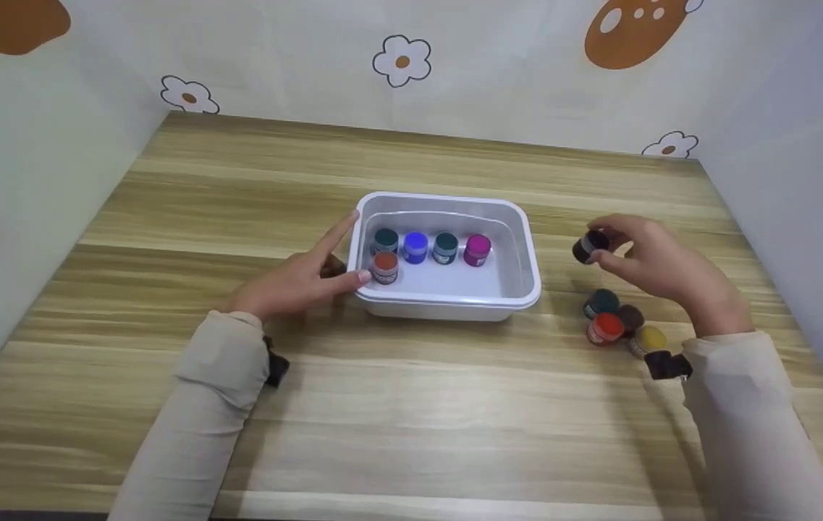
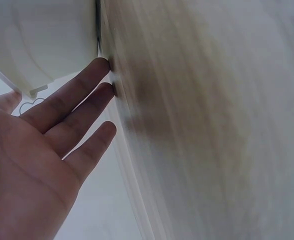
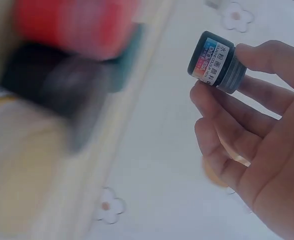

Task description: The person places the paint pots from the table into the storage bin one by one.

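Note:
My right hand (image 1: 646, 253) pinches a small black paint jar (image 1: 590, 247) between thumb and fingers, to the right of a white plastic tub (image 1: 447, 302). In the right wrist view the paint jar (image 3: 212, 62) is tilted and its printed label shows. My left hand (image 1: 302, 278) rests at the tub's left side with straight, spread fingers, the thumb and index finger on the rim. Seen from the left wrist, other fingertips of the left hand (image 2: 52, 135) reach to the tabletop beside the tub. In the tub stand several paint jars, among them a blue one (image 1: 415, 247), a magenta one (image 1: 477, 250) and an orange-brown one (image 1: 385, 268).
Below the right hand several more jars cluster on the wooden table (image 1: 411, 412): a red jar (image 1: 605, 329), a yellow jar (image 1: 648, 341), a dark green jar (image 1: 601, 303) and a dark brown jar (image 1: 631, 318). A flower-printed backdrop (image 1: 310, 65) stands behind the table.

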### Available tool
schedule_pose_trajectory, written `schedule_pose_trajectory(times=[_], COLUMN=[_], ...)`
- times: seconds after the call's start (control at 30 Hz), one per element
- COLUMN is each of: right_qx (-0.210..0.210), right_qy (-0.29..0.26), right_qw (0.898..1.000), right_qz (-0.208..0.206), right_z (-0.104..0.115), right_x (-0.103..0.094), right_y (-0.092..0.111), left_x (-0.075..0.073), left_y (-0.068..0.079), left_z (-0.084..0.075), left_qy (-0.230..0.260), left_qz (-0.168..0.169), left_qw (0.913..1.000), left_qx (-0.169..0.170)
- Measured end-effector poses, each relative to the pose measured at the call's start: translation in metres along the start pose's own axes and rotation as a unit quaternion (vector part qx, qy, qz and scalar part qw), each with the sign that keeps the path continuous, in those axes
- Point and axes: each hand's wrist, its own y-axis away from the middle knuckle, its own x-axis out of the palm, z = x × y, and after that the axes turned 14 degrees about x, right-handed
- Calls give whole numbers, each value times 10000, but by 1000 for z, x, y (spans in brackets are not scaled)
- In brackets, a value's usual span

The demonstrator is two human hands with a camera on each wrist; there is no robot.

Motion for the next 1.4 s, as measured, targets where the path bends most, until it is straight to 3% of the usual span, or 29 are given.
schedule_pose_trajectory(times=[0.27, 0.53, 0.73, 0.93, 1.4], right_qx=[-462, -987, -1260, -1399, -1489], right_qy=[107, 517, 990, 1371, 1515], right_qw=[9989, 9919, 9811, 9728, 9730], right_qz=[63, 617, 1083, 1238, 896], right_z=[51, 107, 139, 153, 161], right_x=[2, 33, 63, 85, 100], right_y=[-19, -52, -70, -77, -77], left_x=[0, 0, 2, 4, 1], left_y=[-2, -3, -4, -4, 0], left_z=[-1, -1, 0, 0, 1], left_qy=[-28, 40, 21, 26, 57], left_qz=[37, 14, -23, -52, -62], left_qw=[10000, 10000, 10000, 10000, 9999], left_qx=[-58, 28, 11, 76, 64])
